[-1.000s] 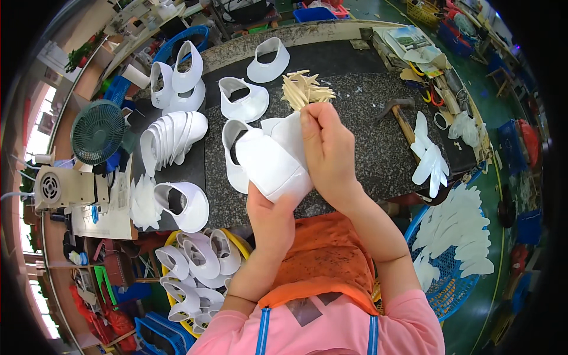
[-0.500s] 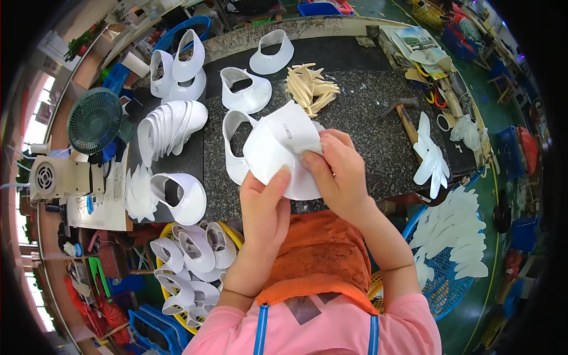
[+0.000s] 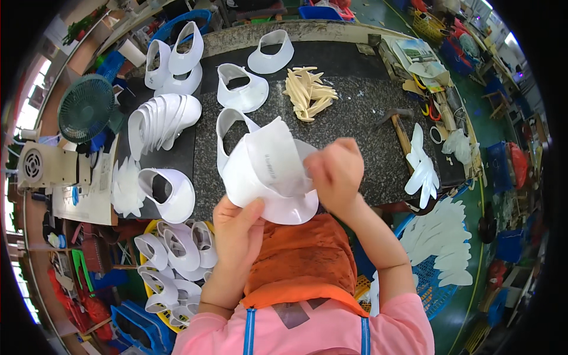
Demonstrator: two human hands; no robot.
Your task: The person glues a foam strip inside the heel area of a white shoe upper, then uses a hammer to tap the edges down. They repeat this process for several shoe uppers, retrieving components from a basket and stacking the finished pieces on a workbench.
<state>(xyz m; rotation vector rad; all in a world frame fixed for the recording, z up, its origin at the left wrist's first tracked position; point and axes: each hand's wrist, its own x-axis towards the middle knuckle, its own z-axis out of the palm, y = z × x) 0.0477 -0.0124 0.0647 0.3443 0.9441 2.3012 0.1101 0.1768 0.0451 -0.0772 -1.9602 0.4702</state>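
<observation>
Left grip (image 3: 238, 228) pinches the white piece (image 3: 244, 176), which lies between it and right grip (image 3: 336, 173) (blurred, hold unclear).

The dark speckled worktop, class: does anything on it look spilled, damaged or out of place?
Nothing looks clearly spilled or damaged. Least tidy is the jumbled heap of slender cream strips near the middle, lying at mixed angles, while the nested row of glossy white curved pieces at left looks orderly.

The wide fisheye view faces down from head height, close above the worktable (image 3: 378, 168).
</observation>
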